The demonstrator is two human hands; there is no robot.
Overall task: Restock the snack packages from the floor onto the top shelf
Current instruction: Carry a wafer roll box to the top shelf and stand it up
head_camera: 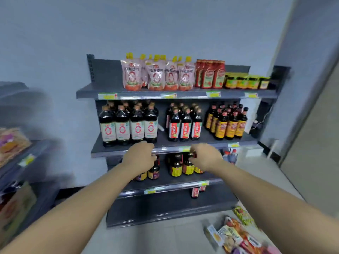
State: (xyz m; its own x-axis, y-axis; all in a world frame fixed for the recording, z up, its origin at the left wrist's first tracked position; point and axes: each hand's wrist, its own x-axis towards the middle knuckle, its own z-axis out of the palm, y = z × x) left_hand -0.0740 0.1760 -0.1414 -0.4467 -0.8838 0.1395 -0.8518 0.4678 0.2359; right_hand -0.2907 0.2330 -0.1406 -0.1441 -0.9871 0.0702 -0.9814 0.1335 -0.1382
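Several colourful snack packages point(238, 237) lie in a loose pile on the floor at the lower right. The top shelf point(88, 93) carries a row of pink spouted pouches point(157, 76) standing upright, with bare shelf to their left. My left hand point(139, 158) and my right hand point(205, 156) are stretched out side by side in front of the second shelf's edge. Their fingers are loosely curled and hold nothing. Both hands are well below the top shelf and far above the floor pile.
Red sauce bottles point(211, 74) and small yellow-labelled jars point(245, 82) fill the right of the top shelf. Dark bottles point(128, 125) crowd the second shelf, smaller ones the third. Another rack point(20, 156) with packets stands at the left. A wall corner rises on the right.
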